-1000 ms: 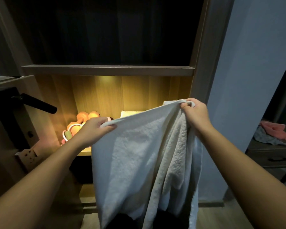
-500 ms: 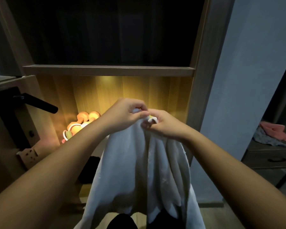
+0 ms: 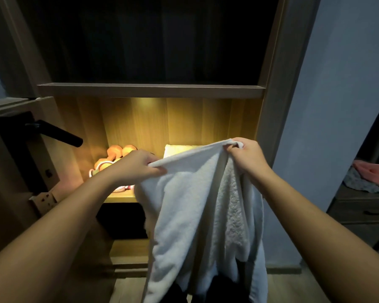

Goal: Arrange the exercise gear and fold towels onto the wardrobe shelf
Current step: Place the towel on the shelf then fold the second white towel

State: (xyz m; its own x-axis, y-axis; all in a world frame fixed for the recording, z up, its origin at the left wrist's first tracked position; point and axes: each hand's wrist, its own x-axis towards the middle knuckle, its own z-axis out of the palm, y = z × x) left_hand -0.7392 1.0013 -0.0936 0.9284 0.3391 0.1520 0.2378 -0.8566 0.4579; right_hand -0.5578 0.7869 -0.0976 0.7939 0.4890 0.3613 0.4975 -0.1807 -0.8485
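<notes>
Head view looks down on a white towel (image 3: 197, 211) held up in front of the lit wardrobe shelf (image 3: 120, 196). The left hand (image 3: 138, 166) pinches one top corner of the towel, just in front of the shelf's middle; the right hand (image 3: 247, 156) is closed on the other corner, a little higher, before the shelf's right end. The top edge runs taut between them and the rest hangs free below the shelf, probably so the cloth drops flat and the corners can be matched for a fold. On the shelf, at its left end, lie orange dumbbells (image 3: 116, 153) with some pale looped gear I cannot identify; a folded towel (image 3: 179, 148) already sits toward the right, partly hidden behind the raised one. This towel is not yet folded.
</notes>
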